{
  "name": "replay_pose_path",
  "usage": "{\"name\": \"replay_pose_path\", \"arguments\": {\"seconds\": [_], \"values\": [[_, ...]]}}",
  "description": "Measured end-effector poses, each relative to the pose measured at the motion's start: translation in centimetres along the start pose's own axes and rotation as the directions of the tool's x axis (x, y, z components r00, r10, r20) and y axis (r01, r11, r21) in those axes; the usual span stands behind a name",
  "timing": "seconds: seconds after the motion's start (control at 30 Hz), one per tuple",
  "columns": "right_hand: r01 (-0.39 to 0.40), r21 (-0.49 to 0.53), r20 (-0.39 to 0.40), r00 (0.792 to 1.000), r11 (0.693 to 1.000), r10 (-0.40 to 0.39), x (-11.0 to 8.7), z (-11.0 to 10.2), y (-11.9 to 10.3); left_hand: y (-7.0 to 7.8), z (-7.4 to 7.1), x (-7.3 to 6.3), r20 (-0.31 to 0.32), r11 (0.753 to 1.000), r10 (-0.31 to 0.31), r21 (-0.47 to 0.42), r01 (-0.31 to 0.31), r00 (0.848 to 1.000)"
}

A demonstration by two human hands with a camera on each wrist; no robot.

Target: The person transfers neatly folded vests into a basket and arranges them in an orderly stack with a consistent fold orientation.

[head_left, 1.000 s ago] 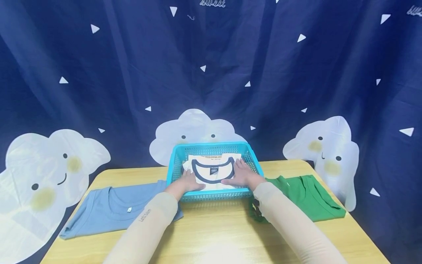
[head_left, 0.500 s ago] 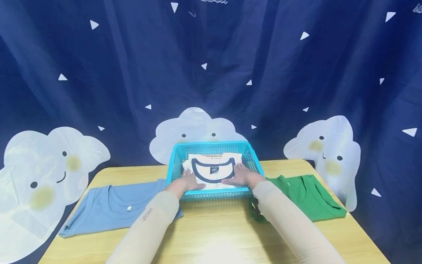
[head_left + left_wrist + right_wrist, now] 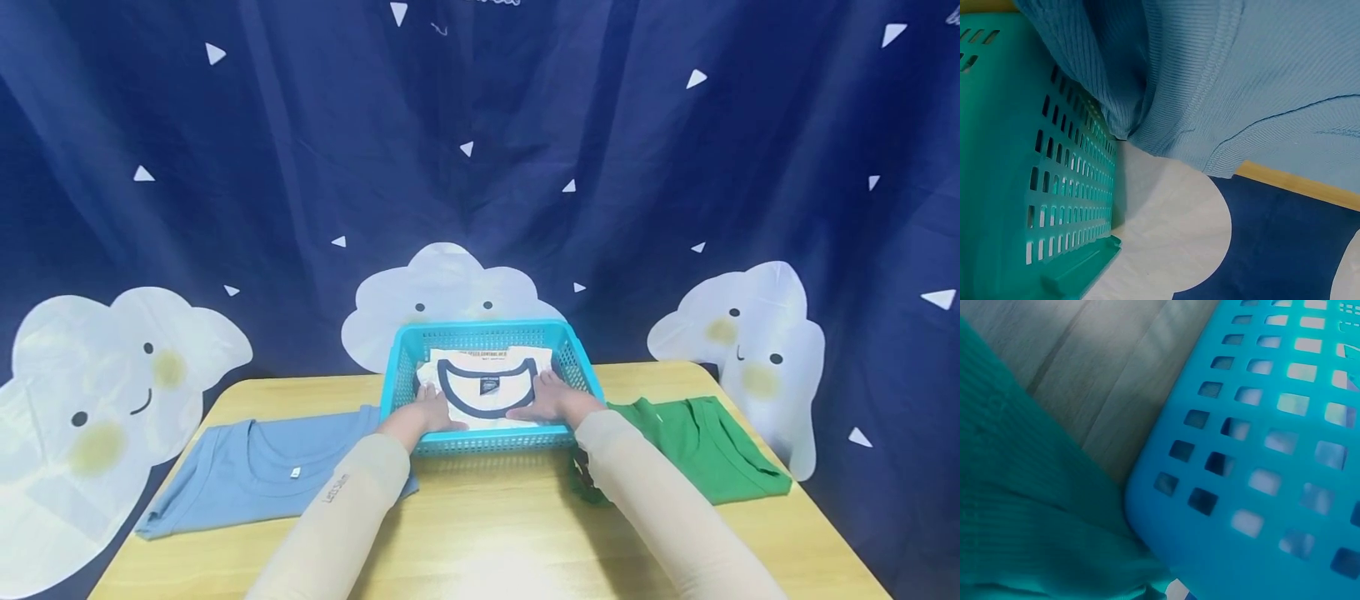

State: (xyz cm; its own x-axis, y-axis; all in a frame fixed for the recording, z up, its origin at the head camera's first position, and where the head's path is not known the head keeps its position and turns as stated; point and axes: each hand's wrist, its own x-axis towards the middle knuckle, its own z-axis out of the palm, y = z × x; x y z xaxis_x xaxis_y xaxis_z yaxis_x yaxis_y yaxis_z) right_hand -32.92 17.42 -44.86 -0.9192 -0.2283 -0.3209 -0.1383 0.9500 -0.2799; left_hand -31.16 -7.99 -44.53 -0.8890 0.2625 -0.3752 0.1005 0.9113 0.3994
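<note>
A folded white shirt [image 3: 480,360] with a dark neckband and a black label lies inside a turquoise plastic basket [image 3: 491,442]. My left hand [image 3: 430,412] rests on the shirt's left side, thumb stretched inward across the cloth. On its right side lies my right hand [image 3: 551,398], fingers pointing forward and thumb turned inward. Fingers on both sides look fairly straight, though their tips are partly hard to see. Neither wrist view shows a hand; the basket's perforated wall [image 3: 997,156] fills part of the left one, and the basket corner [image 3: 1172,544] appears in the right one.
A folded blue shirt [image 3: 217,479] lies left of the basket, close to its wall. To the right is a folded green shirt [image 3: 720,454], partly behind the right sleeve. All rest on a wooden table [image 3: 480,517] before a dark blue curtain [image 3: 510,125].
Both hands stay on the white shirt, almost unmoved. The head view has shifted very slightly; the basket and the other shirts keep their places.
</note>
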Motion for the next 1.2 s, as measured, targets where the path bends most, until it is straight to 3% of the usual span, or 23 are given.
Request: {"name": "replay_pose_path", "arguments": {"seconds": [0.2, 0.43, 0.7, 0.93, 1.2], "values": [[0.004, 0.016, -0.005, 1.0, 1.0, -0.004, 0.04, -0.06, 0.12, 0.17, -0.21, 0.07, 0.009, 0.999, 0.006, 0.051, -0.006, 1.0], [0.012, 0.029, -0.01, 1.0, 1.0, -0.012, 0.25, -0.13, 0.07, 0.19, -0.39, 0.09, 0.02, 1.0, 0.007, 0.011, -0.008, 1.0], [0.025, 0.051, -0.036, 0.999, 0.998, -0.024, 0.41, -0.1, 0.4, 0.07, -0.21, 0.58, -0.021, 0.999, 0.025, 0.022, -0.024, 0.999], [0.038, 0.095, -0.117, 0.993, 0.995, -0.027, 0.3, -0.15, 0.68, 0.3, 0.2, 0.53, -0.152, 1.0, 0.013, -0.012, -0.015, 0.988], [0.066, 0.07, -0.259, 0.965, 0.995, -0.045, 0.7, -0.35, 0.47, 0.14, 0.38, 0.31, -0.27, 0.996, 0.0, -0.087, -0.025, 0.963]]}}
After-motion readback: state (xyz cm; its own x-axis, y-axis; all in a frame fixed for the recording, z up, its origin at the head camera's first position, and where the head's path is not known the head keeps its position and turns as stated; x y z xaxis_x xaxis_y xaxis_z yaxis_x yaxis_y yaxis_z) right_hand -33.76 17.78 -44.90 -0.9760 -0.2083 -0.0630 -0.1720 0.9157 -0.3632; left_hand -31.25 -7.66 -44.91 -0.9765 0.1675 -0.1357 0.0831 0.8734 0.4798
